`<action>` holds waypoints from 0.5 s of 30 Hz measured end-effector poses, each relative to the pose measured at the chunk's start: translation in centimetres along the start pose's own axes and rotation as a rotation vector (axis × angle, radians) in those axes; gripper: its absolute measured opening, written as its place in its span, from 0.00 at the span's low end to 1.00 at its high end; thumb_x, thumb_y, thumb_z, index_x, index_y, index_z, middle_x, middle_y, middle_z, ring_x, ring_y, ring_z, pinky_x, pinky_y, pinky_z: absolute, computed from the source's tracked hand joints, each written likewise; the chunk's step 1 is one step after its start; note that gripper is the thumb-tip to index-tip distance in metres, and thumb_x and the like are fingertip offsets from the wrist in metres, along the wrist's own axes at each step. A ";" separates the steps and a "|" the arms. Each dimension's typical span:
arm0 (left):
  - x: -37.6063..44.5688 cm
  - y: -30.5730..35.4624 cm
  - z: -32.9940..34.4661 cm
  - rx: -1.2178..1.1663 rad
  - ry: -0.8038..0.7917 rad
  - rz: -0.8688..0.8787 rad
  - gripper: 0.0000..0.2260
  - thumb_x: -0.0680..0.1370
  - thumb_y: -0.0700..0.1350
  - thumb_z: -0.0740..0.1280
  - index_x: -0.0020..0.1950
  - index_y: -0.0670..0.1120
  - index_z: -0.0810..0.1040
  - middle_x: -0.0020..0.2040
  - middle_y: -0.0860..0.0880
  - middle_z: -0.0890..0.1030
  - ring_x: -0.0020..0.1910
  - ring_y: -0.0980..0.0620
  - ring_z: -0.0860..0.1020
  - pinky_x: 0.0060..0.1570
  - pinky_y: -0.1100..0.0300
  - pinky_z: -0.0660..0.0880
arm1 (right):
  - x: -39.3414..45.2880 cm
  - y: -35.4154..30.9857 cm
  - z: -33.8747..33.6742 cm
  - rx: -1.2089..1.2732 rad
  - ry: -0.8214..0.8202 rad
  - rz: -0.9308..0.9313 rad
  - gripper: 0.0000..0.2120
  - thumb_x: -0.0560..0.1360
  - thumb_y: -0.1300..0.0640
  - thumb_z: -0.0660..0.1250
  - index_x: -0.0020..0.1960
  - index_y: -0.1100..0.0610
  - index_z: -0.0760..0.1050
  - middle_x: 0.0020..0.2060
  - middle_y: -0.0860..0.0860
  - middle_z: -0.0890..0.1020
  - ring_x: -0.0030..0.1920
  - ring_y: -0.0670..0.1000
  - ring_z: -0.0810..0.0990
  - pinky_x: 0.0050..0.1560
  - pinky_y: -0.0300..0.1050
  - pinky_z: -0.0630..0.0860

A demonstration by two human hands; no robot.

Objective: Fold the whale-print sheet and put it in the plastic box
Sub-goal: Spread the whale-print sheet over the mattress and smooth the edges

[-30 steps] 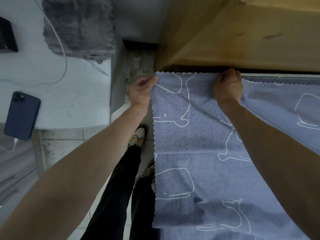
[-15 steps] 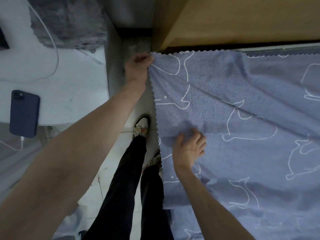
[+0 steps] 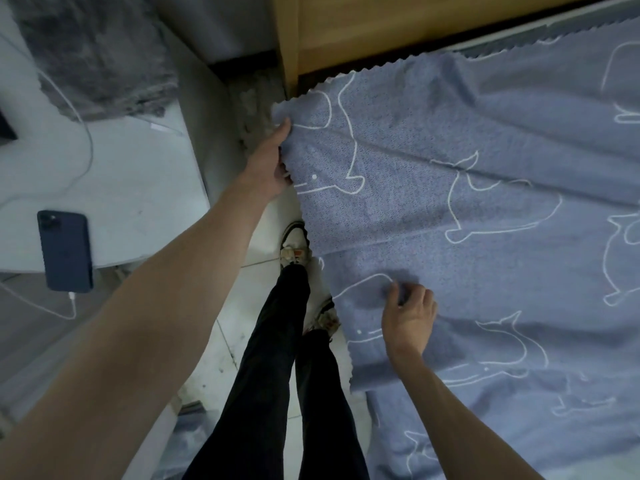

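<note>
The whale-print sheet (image 3: 467, 209), blue-grey with white whale outlines and a zigzag edge, lies spread over a bed on the right. My left hand (image 3: 270, 161) grips its left edge near the far corner, fingers curled under the cloth. My right hand (image 3: 408, 317) rests on the sheet nearer to me, its fingertips pinching a small bunch of fabric beside a fold line. The plastic box is not in view.
A wooden headboard (image 3: 381, 26) stands at the far end of the bed. On the left is a white table (image 3: 114, 188) with a dark phone (image 3: 65, 251) on a charging cable and a grey furry cloth (image 3: 93, 53). My legs and shoes (image 3: 294, 244) stand on the tiled floor between.
My right hand left the sheet's far edge and came down to the middle of the sheet near me. My left hand slid a little down the left edge. The view tilted.
</note>
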State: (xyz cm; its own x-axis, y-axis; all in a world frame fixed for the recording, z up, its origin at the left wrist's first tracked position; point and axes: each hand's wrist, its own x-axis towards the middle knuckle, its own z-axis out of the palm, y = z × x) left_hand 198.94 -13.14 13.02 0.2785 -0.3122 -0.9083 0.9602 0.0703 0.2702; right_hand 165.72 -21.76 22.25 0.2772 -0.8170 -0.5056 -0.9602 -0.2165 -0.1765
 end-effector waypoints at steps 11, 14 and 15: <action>0.7 0.5 0.4 0.029 0.141 0.229 0.12 0.80 0.46 0.71 0.62 0.42 0.81 0.61 0.42 0.84 0.56 0.47 0.85 0.50 0.52 0.83 | 1.0 5.1 -1.5 -0.587 -0.030 -0.724 0.10 0.70 0.67 0.63 0.49 0.60 0.78 0.46 0.57 0.77 0.47 0.60 0.76 0.50 0.56 0.74; 0.7 0.5 0.3 0.029 0.204 0.237 0.20 0.80 0.46 0.72 0.68 0.38 0.78 0.63 0.40 0.83 0.62 0.42 0.82 0.59 0.47 0.81 | 0.0 6.2 -2.1 -0.587 -0.078 -0.769 0.11 0.68 0.69 0.64 0.48 0.59 0.78 0.46 0.57 0.78 0.48 0.61 0.78 0.53 0.57 0.75; 0.6 0.5 0.4 0.012 0.213 0.242 0.20 0.79 0.45 0.73 0.69 0.37 0.77 0.63 0.40 0.83 0.62 0.41 0.82 0.61 0.45 0.80 | -0.4 6.8 -2.4 -0.606 -0.093 -0.775 0.11 0.68 0.69 0.64 0.48 0.60 0.78 0.46 0.57 0.78 0.48 0.61 0.78 0.53 0.58 0.75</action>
State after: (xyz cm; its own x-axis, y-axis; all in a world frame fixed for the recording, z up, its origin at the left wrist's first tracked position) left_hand 199.62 -13.68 12.75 0.4976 -0.0826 -0.8634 0.8659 0.1062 0.4889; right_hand 159.03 -24.21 23.31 0.8135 -0.2941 -0.5016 -0.3602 -0.9321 -0.0376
